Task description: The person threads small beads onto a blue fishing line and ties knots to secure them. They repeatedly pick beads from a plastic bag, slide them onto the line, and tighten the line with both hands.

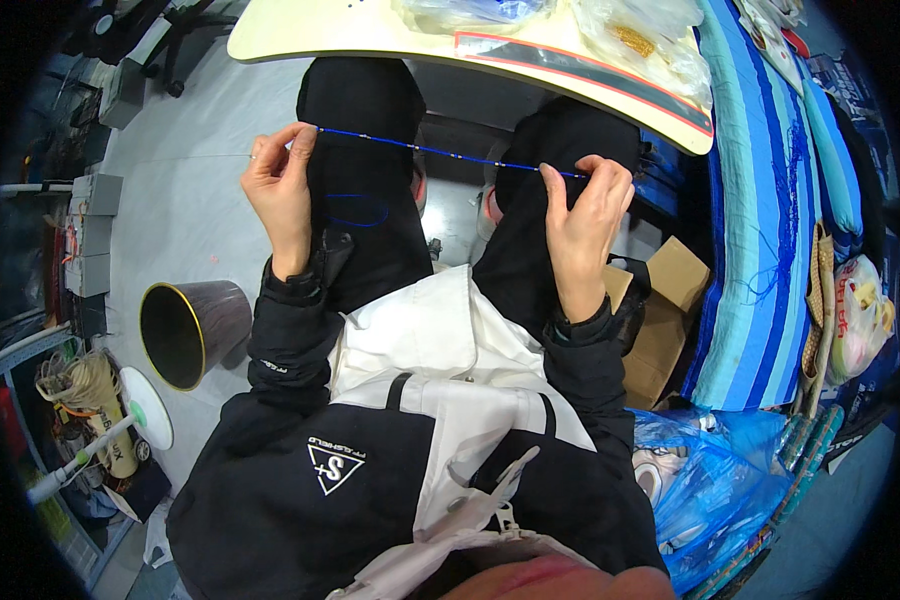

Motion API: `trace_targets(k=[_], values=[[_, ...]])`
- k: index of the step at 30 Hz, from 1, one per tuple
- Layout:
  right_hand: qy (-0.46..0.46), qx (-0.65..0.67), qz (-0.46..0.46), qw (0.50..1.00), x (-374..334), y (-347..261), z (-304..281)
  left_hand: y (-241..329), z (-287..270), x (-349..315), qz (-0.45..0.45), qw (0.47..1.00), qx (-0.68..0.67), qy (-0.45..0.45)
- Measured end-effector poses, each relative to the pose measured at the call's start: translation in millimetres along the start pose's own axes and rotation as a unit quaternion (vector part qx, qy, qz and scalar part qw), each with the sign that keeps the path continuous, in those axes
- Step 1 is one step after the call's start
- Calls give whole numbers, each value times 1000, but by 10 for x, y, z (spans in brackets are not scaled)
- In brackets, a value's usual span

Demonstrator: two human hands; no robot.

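A thin blue beaded cord (430,150) is stretched nearly straight above my lap, sloping slightly down to the right. Small pale beads sit at intervals along it. My left hand (282,190) pinches its left end between thumb and fingertips. At the other end, my right hand (590,225) has thumb and fingers closed on the cord. A loose loop of fine blue thread (360,222) shows against my black left trouser leg. From the left fingertips a very fine strand runs off to the left.
Ahead is a cream tabletop (370,30) with plastic bags on it. At the right lies a blue striped cloth (750,330) with loose blue threads. A cardboard box (660,330) and a blue plastic bag (730,490) are by my right arm. A black bin (195,330) stands left.
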State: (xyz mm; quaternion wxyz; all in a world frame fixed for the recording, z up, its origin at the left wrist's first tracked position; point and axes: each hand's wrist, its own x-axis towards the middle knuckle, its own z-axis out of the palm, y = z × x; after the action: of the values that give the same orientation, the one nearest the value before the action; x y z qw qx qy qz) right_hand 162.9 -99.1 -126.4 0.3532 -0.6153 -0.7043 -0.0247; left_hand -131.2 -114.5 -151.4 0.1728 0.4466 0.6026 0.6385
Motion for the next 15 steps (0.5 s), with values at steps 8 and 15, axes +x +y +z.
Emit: trace_targets(k=[8, 15], values=[[-8, -80, 32, 996, 25, -168, 76, 25, -10, -11, -7, 1000, -8, 3], [-28, -56, 30, 998, -6, -334, 127, 41, -19, -16, 5, 1000, 0, 1]])
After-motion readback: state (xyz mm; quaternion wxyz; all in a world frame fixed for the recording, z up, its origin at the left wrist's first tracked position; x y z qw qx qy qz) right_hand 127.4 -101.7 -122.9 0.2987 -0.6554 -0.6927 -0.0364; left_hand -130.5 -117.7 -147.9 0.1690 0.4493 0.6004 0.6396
